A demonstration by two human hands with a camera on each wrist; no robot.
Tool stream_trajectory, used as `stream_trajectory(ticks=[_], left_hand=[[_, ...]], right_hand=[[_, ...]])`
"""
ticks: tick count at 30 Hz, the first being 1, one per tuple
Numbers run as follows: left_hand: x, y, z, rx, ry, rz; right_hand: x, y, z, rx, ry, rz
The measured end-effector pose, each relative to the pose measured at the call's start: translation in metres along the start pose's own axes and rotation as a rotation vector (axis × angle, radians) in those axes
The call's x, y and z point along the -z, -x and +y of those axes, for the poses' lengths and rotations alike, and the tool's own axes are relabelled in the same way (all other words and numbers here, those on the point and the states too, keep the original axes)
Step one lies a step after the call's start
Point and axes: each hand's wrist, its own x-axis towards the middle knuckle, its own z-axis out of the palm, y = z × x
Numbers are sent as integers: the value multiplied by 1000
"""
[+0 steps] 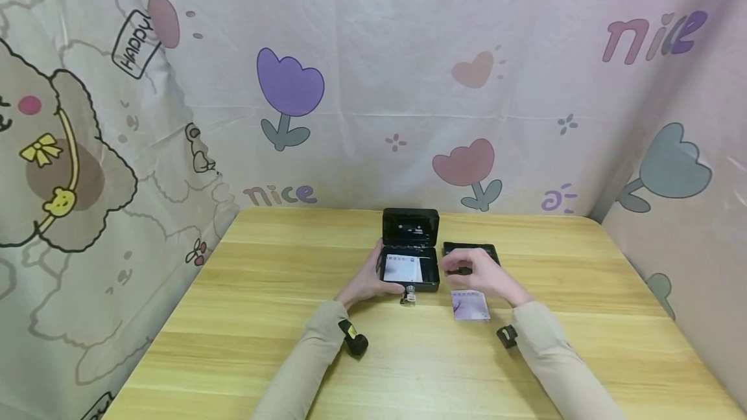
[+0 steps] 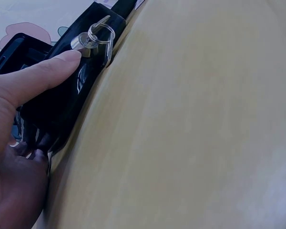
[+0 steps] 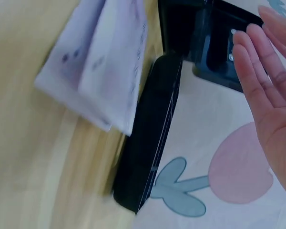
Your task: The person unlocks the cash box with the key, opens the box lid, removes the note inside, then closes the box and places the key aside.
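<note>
A small black cash box [image 1: 434, 280] stands with its lid [image 1: 411, 225] raised, and banknotes [image 1: 401, 268] lie inside. My left hand [image 1: 369, 282] grips the box's left side, the thumb on the front face beside the lock. Keys on a ring [image 2: 104, 36] hang from that lock in the left wrist view. My right hand [image 1: 480, 272] hovers to the right of the box, its fingers slightly bent with nothing between them. Beneath and behind it is a black tray [image 1: 478, 249], partly hidden. Folded purple banknotes [image 1: 470, 306] lie on the table in front of the tray.
The wooden table [image 1: 280, 277] spreads to both sides and toward me. A printed cloth [image 1: 373, 83] hangs along the back and both sides. Each wrist wears a small black camera, such as the left wrist camera [image 1: 355, 340].
</note>
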Motion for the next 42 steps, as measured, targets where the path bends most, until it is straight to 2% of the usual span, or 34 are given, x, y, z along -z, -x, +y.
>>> stream_trajectory(ticks=[9, 17, 28, 34, 42], left_hand=[[0, 0, 1, -3, 10, 5], [0, 1, 1, -16, 38, -7], [0, 2, 0, -12, 39, -8], [1, 3, 1, -5, 34, -12], [2, 1, 1, 2, 13, -15]], right_hand=[[-7, -19, -2, -52, -31, 12], [-13, -34, -8, -103, -16, -44], [-29, -63, -11, -63, -10, -121], [-35, -75, -8, 1, 3, -148], [-39, -86, -3, -20, -40, -171]])
